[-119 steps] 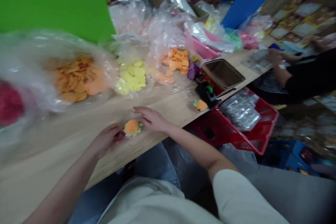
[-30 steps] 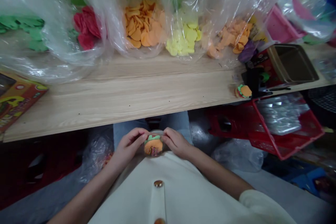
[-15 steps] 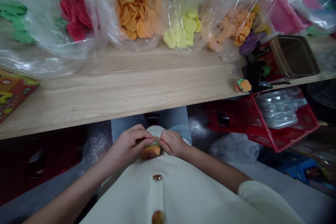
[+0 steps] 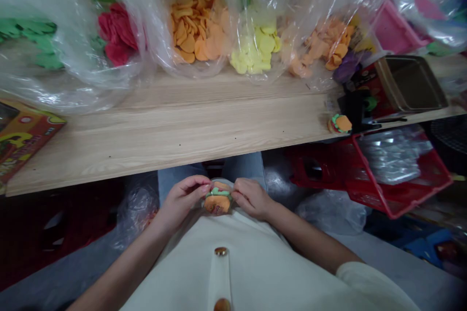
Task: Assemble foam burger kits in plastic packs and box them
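Observation:
A small toy burger (image 4: 218, 199), orange with a green frilly layer, sits between my hands just in front of my shirt; it looks wrapped in a clear bag. My left hand (image 4: 186, 198) pinches the left side near the green layer, thumb against forefinger. On the other side my right hand (image 4: 251, 198) grips the right edge with curled fingers. Another toy burger (image 4: 340, 124) rests near the table's front edge at the right.
Clear bags along the back of the table hold red pieces (image 4: 118, 34), orange discs (image 4: 197, 29) and yellow pieces (image 4: 257, 48). A printed box (image 4: 29, 138) lies at left. A red crate (image 4: 397, 204) with clear plastic stands below the table at right, near a brown-rimmed container (image 4: 416, 85).
My hands have drawn slightly apart, and more of the burger shows between them. The view has shifted a little, so the table and bags appear lower and further right.

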The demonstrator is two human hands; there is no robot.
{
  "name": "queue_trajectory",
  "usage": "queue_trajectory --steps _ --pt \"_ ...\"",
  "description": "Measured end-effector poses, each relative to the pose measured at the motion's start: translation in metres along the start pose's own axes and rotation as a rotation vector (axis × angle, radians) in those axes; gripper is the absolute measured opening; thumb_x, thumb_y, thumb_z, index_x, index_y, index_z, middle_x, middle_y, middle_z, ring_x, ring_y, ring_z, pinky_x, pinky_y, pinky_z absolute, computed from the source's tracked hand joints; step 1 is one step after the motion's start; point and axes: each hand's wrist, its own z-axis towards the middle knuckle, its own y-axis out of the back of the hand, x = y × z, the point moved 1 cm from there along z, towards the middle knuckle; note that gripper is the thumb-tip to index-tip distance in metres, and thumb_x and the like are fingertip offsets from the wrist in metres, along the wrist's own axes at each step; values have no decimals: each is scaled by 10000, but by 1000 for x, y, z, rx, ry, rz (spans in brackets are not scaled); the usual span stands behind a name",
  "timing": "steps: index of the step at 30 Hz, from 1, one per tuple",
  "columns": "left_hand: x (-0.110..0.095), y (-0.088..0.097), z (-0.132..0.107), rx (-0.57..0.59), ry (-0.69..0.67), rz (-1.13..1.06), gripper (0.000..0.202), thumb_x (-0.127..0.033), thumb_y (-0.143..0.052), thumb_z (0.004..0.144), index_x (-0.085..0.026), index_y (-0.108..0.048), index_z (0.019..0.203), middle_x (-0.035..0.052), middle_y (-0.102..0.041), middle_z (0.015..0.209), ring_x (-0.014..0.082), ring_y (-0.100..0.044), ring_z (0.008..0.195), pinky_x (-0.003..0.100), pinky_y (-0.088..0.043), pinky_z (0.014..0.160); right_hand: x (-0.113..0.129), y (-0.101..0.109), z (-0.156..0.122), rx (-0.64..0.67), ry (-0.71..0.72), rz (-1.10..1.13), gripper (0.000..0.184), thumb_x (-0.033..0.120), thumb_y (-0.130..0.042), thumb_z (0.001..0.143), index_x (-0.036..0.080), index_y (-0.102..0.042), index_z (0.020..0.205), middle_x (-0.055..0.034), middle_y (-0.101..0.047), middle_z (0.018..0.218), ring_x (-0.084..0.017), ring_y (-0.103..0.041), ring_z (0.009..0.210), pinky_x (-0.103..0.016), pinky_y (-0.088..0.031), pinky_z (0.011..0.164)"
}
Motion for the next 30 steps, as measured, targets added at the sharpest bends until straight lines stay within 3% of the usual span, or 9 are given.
queue_trajectory --steps 4,7,9,14,20,24,26,27,30 --pt "-8 -3 15 61 -10 -41 187 -356 -620 737 -171 -635 760 15 -628 756 135 -563 707 241 -446 660 -8 4 6 -26 -227 287 289 392 -378 890 195 -453 692 14 -507 648 -113 -481 614 -240 -377 579" --pt "-22 -14 32 236 22 -169 322 -373 -627 733 -201 -590 1003 37 -617 935 167 -584 826 272 -472 708 -15 10 21 -169 -445 691 319 489 -425 849 202 -441 712 38 -518 598 -107 -512 544 -239 -428 536" --pt "-36 -26 44 300 22 -210 456 -323 -660 715 -250 -497 1134 28 -579 1027 160 -581 868 279 -483 729 -18 21 31 -258 -512 910 373 560 -415 824 203 -448 721 41 -527 588 -111 -529 516 -260 -462 524" --pt "-66 -63 69 207 -83 -219 437 -299 -647 734 -270 -437 1117 -8 -544 982 106 -575 768 247 -489 682 -14 45 32 -185 -522 1030 403 571 -573 716 172 -531 754 -7 -619 655 -136 -606 591 -276 -494 557" --pt "-78 -99 82 277 -127 -133 585 -311 -663 721 -313 -378 1232 3 -559 1027 111 -581 776 240 -482 681 -19 39 25 -479 -418 1123 373 548 -579 725 185 -539 800 10 -608 625 -140 -603 586 -290 -497 585" --pt "-71 -119 86 345 -64 -278 472 -378 -603 765 -323 -438 1204 12 -595 1060 120 -599 756 250 -492 647 -34 44 26 -589 -381 994 339 536 -514 773 203 -558 817 12 -604 639 -145 -590 610 -307 -490 630" --pt "-67 -123 97 323 -15 -286 402 -402 -595 768 -259 -514 1134 40 -617 1047 144 -607 797 260 -501 659 -55 74 16 -705 -450 805 295 495 -528 773 206 -572 816 10 -609 673 -151 -580 661 -302 -476 644" --pt "-65 -123 105 295 5 -275 397 -410 -611 754 -231 -543 1102 52 -618 1061 156 -606 845 264 -505 691 -70 99 5 -785 -491 700 263 465 -537 772 209 -576 820 9 -610 699 -155 -572 704 -300 -466 663" --pt "-65 -120 137 197 -37 -204 443 -382 -691 689 -221 -574 1084 40 -590 1159 156 -572 989 218 -490 778 -117 198 -50 -1110 -617 481 188 378 -500 791 210 -570 837 -6 -600 786 -158 -528 826 -289 -433 738"
